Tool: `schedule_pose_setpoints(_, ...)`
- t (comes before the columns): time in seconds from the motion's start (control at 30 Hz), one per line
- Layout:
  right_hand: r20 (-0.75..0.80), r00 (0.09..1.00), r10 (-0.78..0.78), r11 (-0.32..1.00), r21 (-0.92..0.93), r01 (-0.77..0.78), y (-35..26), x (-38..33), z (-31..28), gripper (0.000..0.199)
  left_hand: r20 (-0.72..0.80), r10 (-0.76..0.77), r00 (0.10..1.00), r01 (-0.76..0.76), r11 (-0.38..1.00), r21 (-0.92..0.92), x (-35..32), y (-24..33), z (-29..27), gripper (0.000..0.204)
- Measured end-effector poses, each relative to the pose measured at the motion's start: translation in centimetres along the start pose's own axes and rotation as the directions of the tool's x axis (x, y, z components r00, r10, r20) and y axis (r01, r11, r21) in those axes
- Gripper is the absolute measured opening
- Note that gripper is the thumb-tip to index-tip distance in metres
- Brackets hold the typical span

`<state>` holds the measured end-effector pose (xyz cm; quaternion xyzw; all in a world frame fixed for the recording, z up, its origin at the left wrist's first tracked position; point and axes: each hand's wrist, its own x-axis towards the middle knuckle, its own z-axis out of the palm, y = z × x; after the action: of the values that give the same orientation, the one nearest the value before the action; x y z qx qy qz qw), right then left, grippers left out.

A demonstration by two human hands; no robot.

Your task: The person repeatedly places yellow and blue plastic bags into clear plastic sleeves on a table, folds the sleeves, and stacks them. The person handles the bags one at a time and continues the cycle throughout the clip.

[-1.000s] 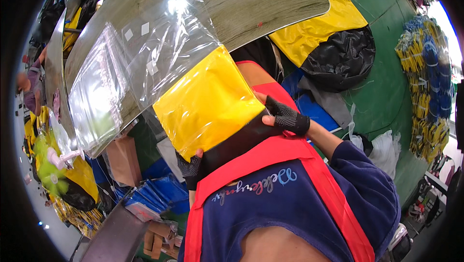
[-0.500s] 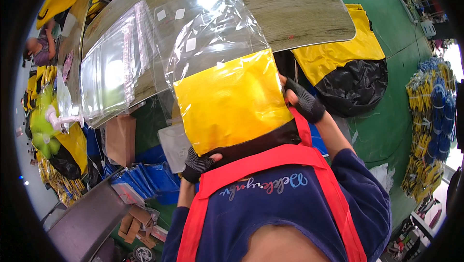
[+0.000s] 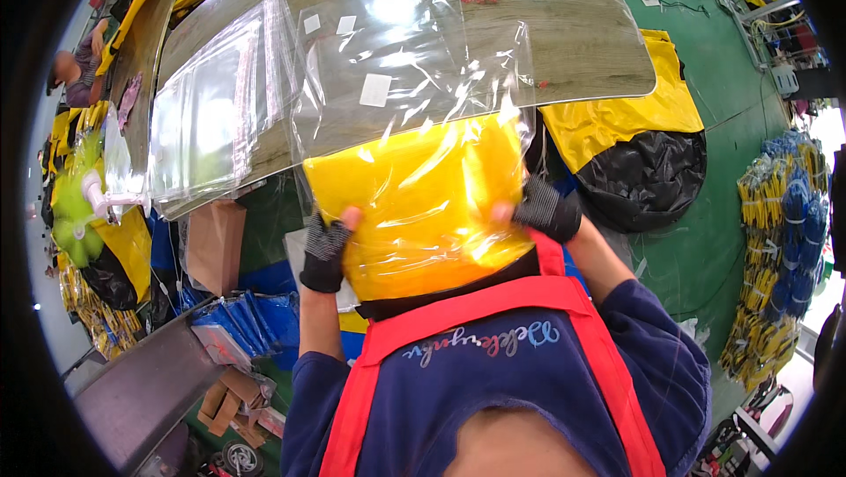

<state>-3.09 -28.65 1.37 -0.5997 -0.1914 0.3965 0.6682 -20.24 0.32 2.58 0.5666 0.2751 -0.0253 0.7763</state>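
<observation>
A folded yellow item [image 3: 423,204] sits inside a clear plastic bag [image 3: 414,81], held upright in front of my chest. My left hand [image 3: 328,252], in a dark fingerless glove, grips the bag's lower left edge. My right hand [image 3: 545,209], gloved the same way, grips its right edge. The empty upper part of the bag, with white stickers on it, lies against the wooden table [image 3: 582,36]. A black edge shows under the yellow item near my red apron straps.
A stack of clear bags [image 3: 211,125] lies on the table's left. Yellow and black sacks [image 3: 652,169] sit on the green floor at right, with yellow-blue bundles [image 3: 775,248] farther right. Blue packets [image 3: 247,318], cardboard boxes and another person [image 3: 75,72] are at left.
The bagged yellow item has swung from tilted left to square in front of me. My left hand has come up onto its lower left edge; my right hand moved to the right edge.
</observation>
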Motion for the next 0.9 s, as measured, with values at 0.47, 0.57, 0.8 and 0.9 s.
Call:
schedule_pose_setpoints(0.47, -0.043, 0.991, 0.125, 0.964, -0.232, -0.131, -1.5, 1.0, -0.2, 0.045, 0.056, 0.098, 0.994, -0.109, 0.961, 0.254, -0.5, -2.0, -3.4, 0.058)
schedule_pose_setpoints(0.57, 0.083, 0.934, 0.346, 0.892, -0.336, -0.301, -1.0, 2.4, -1.0, 0.052, -0.078, 0.124, 0.989, -0.136, 0.974, -0.18, 3.5, 1.2, -2.6, 0.045)
schedule_pose_setpoints(0.8, -0.337, 0.941, -0.012, 1.0, 0.011, 0.017, 0.0, 2.0, 0.4, 0.038, -0.058, 0.018, 0.998, -0.017, 1.0, 0.024, 1.2, -1.7, 0.3, 0.054)
schedule_pose_setpoints(0.9, -0.195, 0.934, 0.298, 0.951, -0.027, -0.309, 1.4, -1.5, 0.6, 0.047, -0.21, -0.044, 0.977, 0.026, 0.996, -0.087, -1.5, -5.9, 0.2, 0.053)
